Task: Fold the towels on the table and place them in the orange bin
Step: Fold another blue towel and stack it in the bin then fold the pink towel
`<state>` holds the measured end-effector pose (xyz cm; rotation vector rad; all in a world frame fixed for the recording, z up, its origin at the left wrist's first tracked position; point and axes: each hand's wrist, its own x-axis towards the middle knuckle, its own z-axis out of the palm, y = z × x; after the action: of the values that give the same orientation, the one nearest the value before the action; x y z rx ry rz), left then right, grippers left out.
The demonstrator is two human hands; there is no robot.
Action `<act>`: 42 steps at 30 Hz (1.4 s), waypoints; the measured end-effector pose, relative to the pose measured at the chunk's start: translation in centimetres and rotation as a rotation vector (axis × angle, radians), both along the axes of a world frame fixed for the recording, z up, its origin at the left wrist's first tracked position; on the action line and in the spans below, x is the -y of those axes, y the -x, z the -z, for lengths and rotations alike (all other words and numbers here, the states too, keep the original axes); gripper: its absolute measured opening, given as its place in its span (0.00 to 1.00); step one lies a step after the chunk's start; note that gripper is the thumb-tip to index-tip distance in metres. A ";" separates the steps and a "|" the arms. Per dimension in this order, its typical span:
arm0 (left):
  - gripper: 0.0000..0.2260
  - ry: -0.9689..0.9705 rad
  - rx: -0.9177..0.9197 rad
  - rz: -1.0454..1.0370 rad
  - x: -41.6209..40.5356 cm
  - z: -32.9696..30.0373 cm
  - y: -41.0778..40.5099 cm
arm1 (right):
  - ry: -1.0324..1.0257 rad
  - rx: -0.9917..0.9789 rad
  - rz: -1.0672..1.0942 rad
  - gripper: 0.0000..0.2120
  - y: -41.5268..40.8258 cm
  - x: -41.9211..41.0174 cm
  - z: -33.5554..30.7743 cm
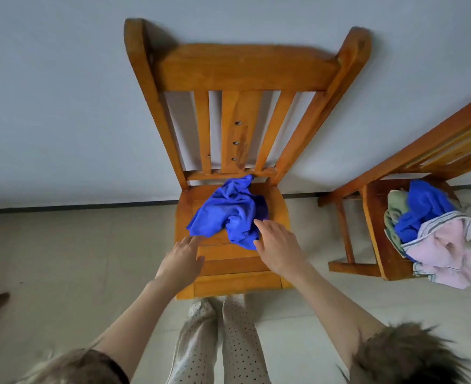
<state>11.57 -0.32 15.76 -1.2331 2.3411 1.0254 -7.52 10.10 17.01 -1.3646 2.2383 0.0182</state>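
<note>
A crumpled blue towel (230, 210) lies on the seat of a wooden chair (237, 270) straight ahead of me. My left hand (183, 259) reaches over the seat's left side with straight fingers, its fingertips just short of the towel's lower left corner. My right hand (277, 245) hovers at the towel's lower right edge, fingers spread and relaxed, touching or almost touching the cloth. Neither hand holds anything. No orange bin is in view.
A second wooden chair (378, 245) stands at the right with a pile of towels (434, 231) on its seat: blue, green, pink and white with stripes. A white wall is behind both chairs. My legs (220, 336) stand on the pale tiled floor below the first chair.
</note>
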 end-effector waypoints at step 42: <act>0.06 0.082 -0.519 -0.139 7.5 1.8 6.6 | 0.632 0.343 0.301 0.15 -1.8 8.1 7.2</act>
<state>4.93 -7.87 13.95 -1.2955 2.7281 1.4541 -5.72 1.95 9.80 -1.1729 2.1996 -1.0215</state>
